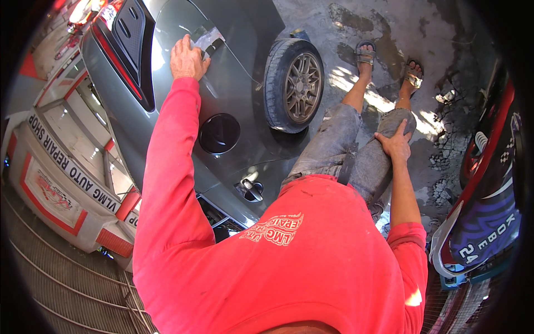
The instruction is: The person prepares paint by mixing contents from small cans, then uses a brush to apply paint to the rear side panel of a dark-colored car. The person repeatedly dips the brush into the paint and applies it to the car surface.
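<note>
My left hand point(188, 60) rests on the rear side panel point(233, 83) of a dark grey car, near the tail light. Its fingers are bent, with the fingertips against a flat whitish-grey piece point(210, 42) on the panel. How much of that piece lies beneath the fingers is hidden, and I cannot make out what it is. Lower on the same panel are the round black fuel filler recess point(219, 133) and a door handle point(251, 190). My right hand point(396, 143) lies on my knee with its fingers spread, holding nothing.
The car's rear wheel point(295, 85) with bronze spokes is right of the panel. My sandalled feet stand on a stained concrete floor point(356, 22). Broken rubble point(445, 150) lies further right, beside a red-edged vehicle part with a purple and black cover point(484, 234). A shop sign point(72, 161) hangs at left.
</note>
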`<state>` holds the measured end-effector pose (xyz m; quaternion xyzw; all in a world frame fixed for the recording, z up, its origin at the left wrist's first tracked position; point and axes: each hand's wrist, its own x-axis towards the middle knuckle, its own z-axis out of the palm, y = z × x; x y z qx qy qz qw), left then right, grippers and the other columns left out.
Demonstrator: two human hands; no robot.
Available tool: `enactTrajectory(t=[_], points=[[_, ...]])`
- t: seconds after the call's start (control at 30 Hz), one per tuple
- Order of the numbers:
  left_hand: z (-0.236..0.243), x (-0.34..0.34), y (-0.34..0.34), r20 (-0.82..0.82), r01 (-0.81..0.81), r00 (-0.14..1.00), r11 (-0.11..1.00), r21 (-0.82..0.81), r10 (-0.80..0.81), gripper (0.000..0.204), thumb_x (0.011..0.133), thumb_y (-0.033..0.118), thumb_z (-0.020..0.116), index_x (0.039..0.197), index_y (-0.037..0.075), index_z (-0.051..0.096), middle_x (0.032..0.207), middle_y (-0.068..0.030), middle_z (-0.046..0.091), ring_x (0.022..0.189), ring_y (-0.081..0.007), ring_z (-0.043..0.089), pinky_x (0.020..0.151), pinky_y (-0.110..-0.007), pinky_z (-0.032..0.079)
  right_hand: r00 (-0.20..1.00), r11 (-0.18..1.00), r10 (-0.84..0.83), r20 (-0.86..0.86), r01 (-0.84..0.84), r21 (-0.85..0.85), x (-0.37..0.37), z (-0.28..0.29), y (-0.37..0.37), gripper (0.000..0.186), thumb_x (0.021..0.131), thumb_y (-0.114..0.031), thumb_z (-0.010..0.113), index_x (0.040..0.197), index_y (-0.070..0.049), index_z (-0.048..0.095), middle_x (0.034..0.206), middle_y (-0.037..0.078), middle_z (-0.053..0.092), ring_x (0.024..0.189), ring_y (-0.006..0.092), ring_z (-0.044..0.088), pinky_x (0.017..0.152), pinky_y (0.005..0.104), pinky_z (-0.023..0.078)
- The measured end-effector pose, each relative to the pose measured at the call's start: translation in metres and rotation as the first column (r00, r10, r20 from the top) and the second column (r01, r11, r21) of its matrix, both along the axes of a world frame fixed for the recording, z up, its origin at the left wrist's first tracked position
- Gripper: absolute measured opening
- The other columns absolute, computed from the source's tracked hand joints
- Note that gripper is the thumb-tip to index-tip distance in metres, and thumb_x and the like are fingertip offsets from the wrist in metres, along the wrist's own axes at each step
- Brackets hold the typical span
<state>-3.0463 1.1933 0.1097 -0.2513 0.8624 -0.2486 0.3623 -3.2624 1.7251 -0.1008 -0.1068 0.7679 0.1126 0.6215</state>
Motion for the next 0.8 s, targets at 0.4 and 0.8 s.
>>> enactTrajectory(t=[0.4,0.8], points=[[-0.007,-0.012,-0.015,0.074,0.008,0.997,1.0,-0.014,-0.007,0.036,0.074,0.04,0.088,0.095,0.011,0.083,0.152,-0.0143,0.051,0.137,-0.0317,0.048,0.114,-0.043,0.04,0.998,0.998,-0.059,0.008,0.059,0.033,0.021,-0.005,0.002,0.134,0.072,-0.066,0.084,0.169,-0.025,0.0,0.166,0.033,0.024,0.133,0.0482,0.057,0.105,0.0526,0.052],[0.011,-0.022,-0.029,0.039,0.001,0.999,0.998,-0.062,0.001,0.039,0.075,0.039,0.087,0.096,0.007,0.082,0.152,-0.0143,0.053,0.137,-0.0325,0.05,0.115,-0.042,0.041,0.993,0.987,-0.095,-0.069,0.085,-0.133,0.036,-0.016,0.04,0.116,0.081,-0.068,0.074,0.168,-0.021,0.015,0.161,0.03,0.039,0.135,0.0465,0.056,0.107,0.0504,0.05]])
